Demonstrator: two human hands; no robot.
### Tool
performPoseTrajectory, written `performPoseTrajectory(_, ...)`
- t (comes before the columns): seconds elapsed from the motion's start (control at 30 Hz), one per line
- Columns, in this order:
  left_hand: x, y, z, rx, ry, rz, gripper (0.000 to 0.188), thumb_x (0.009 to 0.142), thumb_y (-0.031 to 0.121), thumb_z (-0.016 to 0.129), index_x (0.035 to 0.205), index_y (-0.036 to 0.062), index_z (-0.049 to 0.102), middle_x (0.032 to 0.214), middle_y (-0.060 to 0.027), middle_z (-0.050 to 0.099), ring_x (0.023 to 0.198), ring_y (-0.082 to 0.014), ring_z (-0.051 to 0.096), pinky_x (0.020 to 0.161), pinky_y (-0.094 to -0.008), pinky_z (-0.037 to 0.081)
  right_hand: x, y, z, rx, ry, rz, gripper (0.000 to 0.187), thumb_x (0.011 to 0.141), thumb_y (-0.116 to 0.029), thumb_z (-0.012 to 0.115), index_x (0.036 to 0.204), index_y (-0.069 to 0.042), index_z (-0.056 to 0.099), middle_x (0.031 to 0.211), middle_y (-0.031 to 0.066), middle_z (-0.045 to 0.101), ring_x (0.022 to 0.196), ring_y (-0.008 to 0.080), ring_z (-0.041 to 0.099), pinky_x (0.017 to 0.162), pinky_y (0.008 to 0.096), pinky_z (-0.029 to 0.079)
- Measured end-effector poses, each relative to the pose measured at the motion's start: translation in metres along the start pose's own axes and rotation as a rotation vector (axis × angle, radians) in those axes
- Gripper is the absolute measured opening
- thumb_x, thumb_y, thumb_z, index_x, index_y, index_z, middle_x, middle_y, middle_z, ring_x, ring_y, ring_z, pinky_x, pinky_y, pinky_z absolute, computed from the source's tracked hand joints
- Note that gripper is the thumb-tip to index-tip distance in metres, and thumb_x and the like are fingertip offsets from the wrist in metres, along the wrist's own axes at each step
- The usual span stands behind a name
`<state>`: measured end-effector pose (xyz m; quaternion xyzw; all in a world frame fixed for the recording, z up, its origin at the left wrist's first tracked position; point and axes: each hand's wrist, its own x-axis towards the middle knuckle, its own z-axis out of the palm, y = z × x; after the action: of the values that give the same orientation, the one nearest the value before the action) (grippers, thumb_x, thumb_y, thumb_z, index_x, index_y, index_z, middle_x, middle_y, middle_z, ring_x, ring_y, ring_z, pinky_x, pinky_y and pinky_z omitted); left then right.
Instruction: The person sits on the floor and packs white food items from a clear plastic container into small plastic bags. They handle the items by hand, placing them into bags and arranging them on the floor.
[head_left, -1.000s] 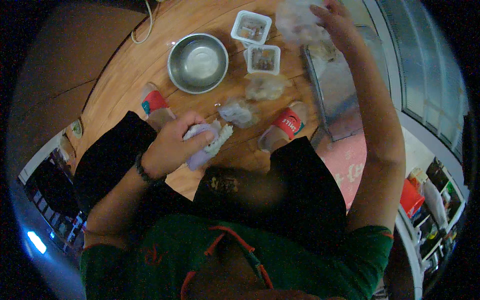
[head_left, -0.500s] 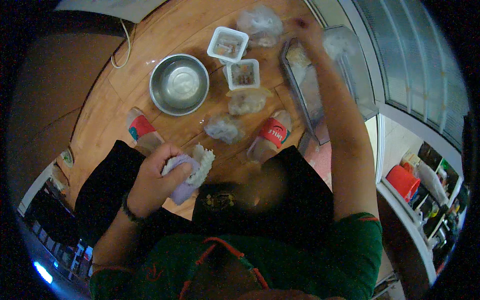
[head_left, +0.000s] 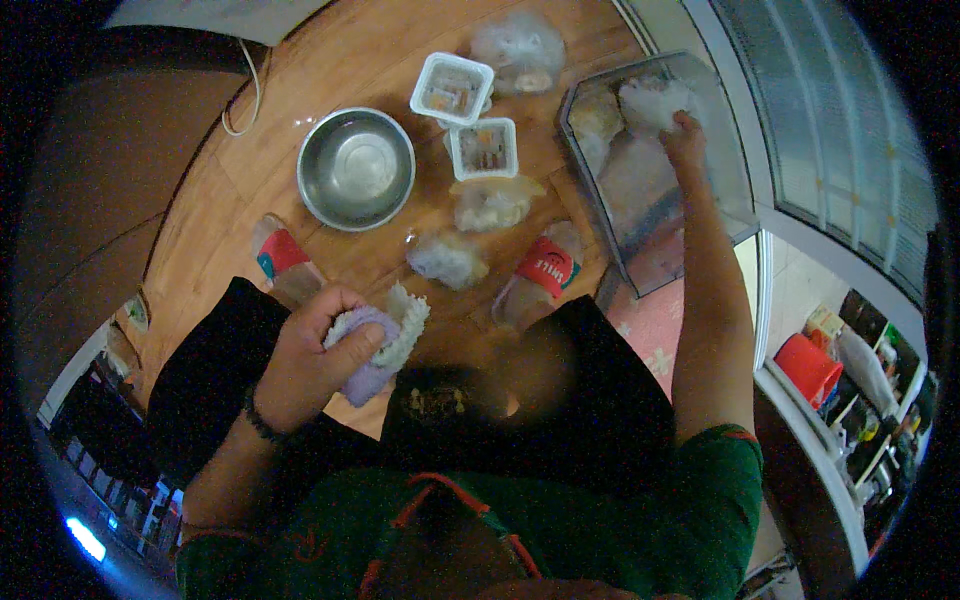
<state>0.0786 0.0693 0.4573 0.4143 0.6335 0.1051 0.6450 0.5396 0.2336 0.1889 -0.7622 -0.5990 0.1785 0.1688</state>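
Observation:
My left hand (head_left: pixel 315 350) is closed round a folded purple and white cloth (head_left: pixel 372 375), held above my lap. On the right, my right hand (head_left: pixel 686 145) reaches into a clear plastic drawer (head_left: pixel 612 235). Its fingers are curled on the edge of a whitish plastic bag (head_left: pixel 650 102) near the drawer's far end. A second, yellowish bag (head_left: pixel 597 125) lies in the drawer to the left of that one. The contents of both bags cannot be made out.
A steel basin (head_left: pixel 357 168) stands on the wooden floor at the left. Two white food trays (head_left: pixel 452 88) lie right of it. Nearby are a large clear bag (head_left: pixel 518 52), a yellowish bag (head_left: pixel 494 203) and a small bag (head_left: pixel 447 258). A glass sliding door (head_left: pixel 840 120) borders the right.
My right hand has moved right and nearer, from beyond the drawer's far left corner onto the whitish bag inside. My left hand still grips the cloth in nearly the same place.

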Motion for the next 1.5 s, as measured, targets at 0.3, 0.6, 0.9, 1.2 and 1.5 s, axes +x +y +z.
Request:
performPoseTrajectory(0.3,0.000,-0.007,0.009,0.025,0.048,-0.003,0.020,0.077,0.019,0.057,0.088,0.0035,0.050,0.075,-0.0018,0.053,0.069,-0.0077,0.050,0.060,-0.0228,0.042,-0.128,0.077,-0.022,0.826,-0.386,0.490,0.038,0.060,0.002,0.058,0.096,-0.006,0.053,0.095,0.0098,0.054,0.088,0.0237,0.052,0.072,0.0289,0.042)
performPoseTrajectory(0.6,0.012,-0.014,0.013,0.123,0.024,-0.010,0.020,0.077,0.018,0.057,0.087,0.0025,0.051,0.075,-0.0025,0.052,0.070,-0.0091,0.049,0.061,-0.0236,0.041,-0.109,0.059,-0.066,-0.289,-0.390,0.193,0.064,0.060,-0.026,0.071,0.114,-0.007,0.041,0.114,0.0236,0.044,0.098,0.0403,0.047,0.081,0.0412,0.041)
performPoseTrajectory(0.9,0.020,-0.038,0.016,0.293,0.068,0.120,0.020,0.077,0.019,0.057,0.088,0.0031,0.052,0.080,-0.0029,0.051,0.075,-0.0101,0.049,0.066,-0.0241,0.041,-0.087,0.044,-0.050,-0.648,0.059,0.191,0.086,0.059,-0.038,0.072,0.122,0.002,0.030,0.120,0.0243,0.038,0.109,0.0404,0.039,0.088,0.0410,0.037)
performPoseTrajectory(1.2,0.023,-0.018,0.029,0.078,0.012,-0.032,0.021,0.078,0.021,0.057,0.088,0.0038,0.051,0.076,-0.0015,0.052,0.069,-0.0078,0.049,0.060,-0.0221,0.041,-0.075,0.094,-0.042,0.692,-0.107,0.567,0.042,0.067,-0.014,0.066,0.102,0.003,0.050,0.097,0.0128,0.057,0.090,0.0249,0.055,0.077,0.0325,0.046)
performPoseTrajectory(1.5,0.020,-0.014,0.028,0.099,0.005,-0.043,0.022,0.078,0.023,0.058,0.087,0.0037,0.051,0.075,-0.0013,0.052,0.070,-0.0077,0.049,0.060,-0.0222,0.041,-0.094,0.031,-0.074,1.826,-0.243,0.508,0.042,0.067,-0.016,0.047,0.103,0.005,0.050,0.098,0.0174,0.056,0.091,0.0309,0.054,0.082,0.0401,0.043)
